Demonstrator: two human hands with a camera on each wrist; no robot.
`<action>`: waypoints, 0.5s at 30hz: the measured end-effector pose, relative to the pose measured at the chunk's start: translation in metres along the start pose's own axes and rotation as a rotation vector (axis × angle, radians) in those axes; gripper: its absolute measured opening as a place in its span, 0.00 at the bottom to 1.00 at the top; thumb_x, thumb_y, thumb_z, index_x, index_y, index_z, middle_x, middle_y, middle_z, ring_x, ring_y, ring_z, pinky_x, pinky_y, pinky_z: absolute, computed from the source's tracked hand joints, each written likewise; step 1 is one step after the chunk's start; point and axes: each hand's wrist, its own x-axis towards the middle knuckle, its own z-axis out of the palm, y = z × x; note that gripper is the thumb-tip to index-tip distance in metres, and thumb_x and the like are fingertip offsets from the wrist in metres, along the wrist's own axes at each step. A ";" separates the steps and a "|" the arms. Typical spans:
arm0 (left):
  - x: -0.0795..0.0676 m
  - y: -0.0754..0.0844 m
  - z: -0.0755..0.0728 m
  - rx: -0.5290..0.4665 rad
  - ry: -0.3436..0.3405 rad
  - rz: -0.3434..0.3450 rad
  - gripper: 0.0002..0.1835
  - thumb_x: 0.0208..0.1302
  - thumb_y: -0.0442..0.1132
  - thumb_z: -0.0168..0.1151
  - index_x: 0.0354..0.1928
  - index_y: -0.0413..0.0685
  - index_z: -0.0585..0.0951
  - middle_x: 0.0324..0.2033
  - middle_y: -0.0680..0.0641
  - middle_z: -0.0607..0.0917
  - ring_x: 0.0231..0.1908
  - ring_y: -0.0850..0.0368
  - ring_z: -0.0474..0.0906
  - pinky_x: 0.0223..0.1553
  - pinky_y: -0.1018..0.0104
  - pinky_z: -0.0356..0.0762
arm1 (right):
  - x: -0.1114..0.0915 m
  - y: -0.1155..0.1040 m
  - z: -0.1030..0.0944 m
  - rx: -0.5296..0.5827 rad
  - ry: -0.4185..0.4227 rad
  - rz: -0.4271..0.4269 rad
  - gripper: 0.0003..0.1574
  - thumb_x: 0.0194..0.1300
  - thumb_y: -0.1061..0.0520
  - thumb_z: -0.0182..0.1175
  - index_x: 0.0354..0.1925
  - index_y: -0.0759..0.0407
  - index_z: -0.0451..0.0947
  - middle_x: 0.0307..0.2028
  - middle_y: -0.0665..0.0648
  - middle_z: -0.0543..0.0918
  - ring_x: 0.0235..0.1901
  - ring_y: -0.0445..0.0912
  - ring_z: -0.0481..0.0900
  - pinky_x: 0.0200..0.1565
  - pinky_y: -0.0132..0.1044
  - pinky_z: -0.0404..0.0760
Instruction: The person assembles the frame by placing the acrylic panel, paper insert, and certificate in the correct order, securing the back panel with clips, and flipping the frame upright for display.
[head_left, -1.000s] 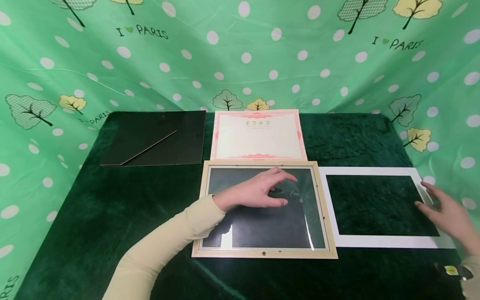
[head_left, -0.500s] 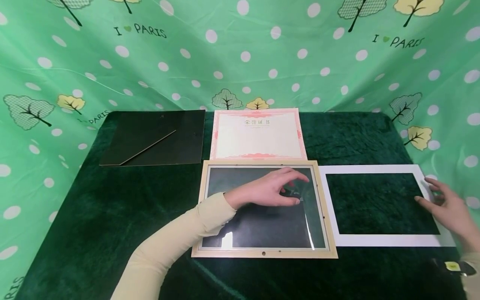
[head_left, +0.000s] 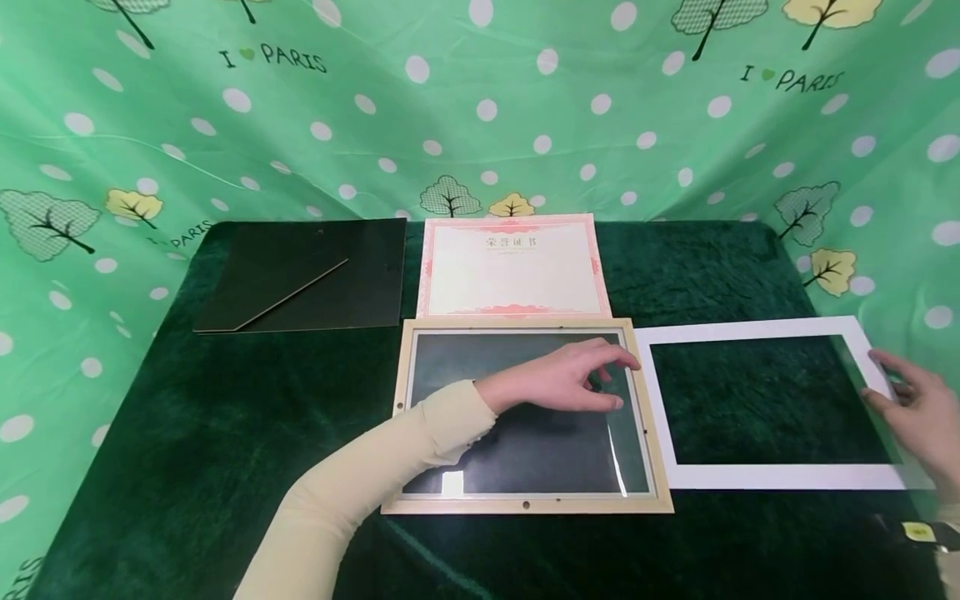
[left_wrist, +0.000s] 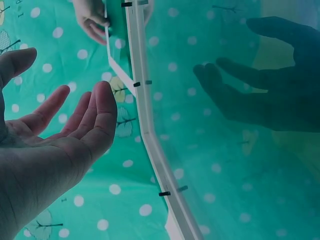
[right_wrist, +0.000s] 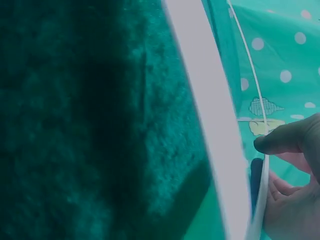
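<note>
My right hand (head_left: 918, 408) pinches the right edge of a white mat board (head_left: 780, 477), thumb on one side and fingers on the other. That edge is raised off the table, while the board's left edge lies by the picture frame. My left hand (head_left: 566, 377) hovers over the right part of a light wooden picture frame (head_left: 528, 506) with a clear pane (head_left: 540, 458) in it. Its fingers are spread and loosely bent, holding nothing. The left wrist view shows the left hand (left_wrist: 75, 120) above the pane, its reflection in the pane. In the right wrist view the mat board (right_wrist: 212, 110) slants upward.
A pink-bordered certificate (head_left: 513, 271) lies behind the frame. To its left is a black backing board (head_left: 315, 287) with a stand strut. Dark green cloth (head_left: 225, 450) covers the table, and a green dotted curtain (head_left: 480, 100) rises behind it.
My right hand has moved right and lifted the mat board's right edge off the table. My left hand has shifted right over the frame, toward the mat board.
</note>
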 end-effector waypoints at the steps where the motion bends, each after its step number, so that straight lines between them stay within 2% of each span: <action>1: 0.002 0.000 0.000 0.000 -0.003 -0.001 0.26 0.58 0.38 0.59 0.58 0.45 0.66 0.51 0.45 0.70 0.44 0.58 0.73 0.41 0.75 0.70 | 0.000 0.001 -0.001 0.003 0.003 0.015 0.35 0.65 0.64 0.45 0.68 0.56 0.47 0.61 0.76 0.50 0.53 0.74 0.55 0.41 0.65 0.63; 4: 0.007 -0.001 0.001 -0.001 -0.011 -0.011 0.25 0.58 0.38 0.59 0.58 0.45 0.66 0.51 0.45 0.70 0.43 0.59 0.74 0.44 0.76 0.69 | -0.001 0.005 -0.001 0.024 0.013 0.070 0.36 0.67 0.60 0.43 0.68 0.47 0.43 0.63 0.73 0.50 0.58 0.70 0.52 0.48 0.61 0.62; 5: 0.009 -0.001 0.001 -0.001 -0.014 -0.018 0.25 0.58 0.39 0.59 0.58 0.46 0.66 0.51 0.46 0.70 0.43 0.60 0.74 0.45 0.76 0.68 | -0.001 0.006 -0.002 0.039 0.016 0.082 0.36 0.67 0.59 0.43 0.68 0.45 0.42 0.64 0.72 0.49 0.59 0.68 0.51 0.52 0.61 0.58; 7: 0.012 -0.001 0.001 -0.009 -0.018 -0.025 0.24 0.59 0.39 0.58 0.58 0.46 0.67 0.51 0.46 0.71 0.42 0.61 0.74 0.45 0.76 0.67 | -0.002 0.009 -0.003 0.055 0.029 0.089 0.35 0.67 0.58 0.42 0.68 0.41 0.42 0.64 0.71 0.49 0.61 0.66 0.49 0.57 0.53 0.57; 8: 0.014 -0.001 0.001 -0.014 -0.019 -0.029 0.24 0.59 0.39 0.58 0.58 0.46 0.67 0.51 0.46 0.71 0.42 0.62 0.74 0.45 0.76 0.68 | -0.002 0.010 -0.004 0.055 0.042 0.079 0.35 0.67 0.58 0.42 0.68 0.41 0.43 0.63 0.71 0.50 0.61 0.62 0.51 0.55 0.46 0.62; 10: 0.017 -0.001 0.001 -0.028 -0.020 -0.034 0.24 0.59 0.38 0.58 0.57 0.46 0.67 0.51 0.46 0.71 0.41 0.65 0.73 0.44 0.76 0.68 | -0.004 0.011 -0.007 0.056 0.076 0.065 0.34 0.67 0.59 0.43 0.67 0.40 0.46 0.63 0.70 0.52 0.62 0.55 0.53 0.55 0.39 0.62; 12: 0.020 -0.001 0.001 -0.046 -0.023 -0.040 0.23 0.59 0.38 0.57 0.57 0.46 0.67 0.51 0.46 0.71 0.40 0.68 0.73 0.43 0.77 0.68 | -0.005 0.010 -0.011 0.055 0.114 0.061 0.34 0.67 0.59 0.44 0.67 0.40 0.48 0.64 0.68 0.53 0.62 0.52 0.54 0.55 0.38 0.61; 14: 0.023 -0.003 0.002 -0.066 -0.023 -0.042 0.23 0.59 0.37 0.57 0.57 0.45 0.67 0.51 0.46 0.72 0.39 0.71 0.72 0.42 0.78 0.68 | -0.006 0.010 -0.015 0.054 0.156 0.078 0.34 0.66 0.60 0.45 0.66 0.40 0.49 0.64 0.65 0.53 0.62 0.51 0.53 0.57 0.44 0.59; 15: 0.024 -0.004 0.002 -0.075 -0.023 -0.045 0.23 0.59 0.37 0.57 0.57 0.45 0.67 0.51 0.45 0.72 0.39 0.71 0.72 0.41 0.79 0.69 | -0.006 0.009 -0.017 0.050 0.173 0.093 0.35 0.66 0.59 0.46 0.66 0.40 0.48 0.65 0.63 0.52 0.62 0.54 0.52 0.59 0.50 0.53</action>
